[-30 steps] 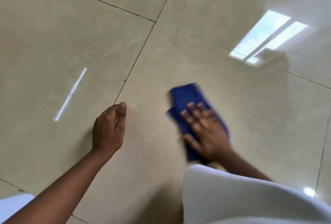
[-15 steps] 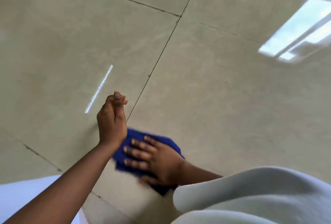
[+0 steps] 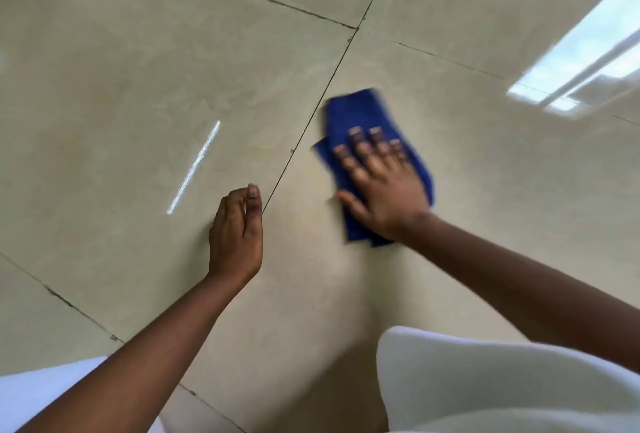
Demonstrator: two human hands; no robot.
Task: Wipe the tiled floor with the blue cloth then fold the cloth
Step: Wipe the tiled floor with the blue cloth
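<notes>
We were mid-wipe here — our right hand (image 3: 384,186) lay flat, fingers spread, pressing the blue cloth (image 3: 360,113) onto the floor (image 3: 485,207) just right of a grout line (image 3: 304,134). Nothing pinched, just palm pressure. Our left hand (image 3: 235,235) rested on the tile beside it, fingers loosely curled and holding nothing. The cloth looked bunched, so we'd guess it needed flattening before any folding — both hands for that. No labels or writing anywhere we could read.
</notes>
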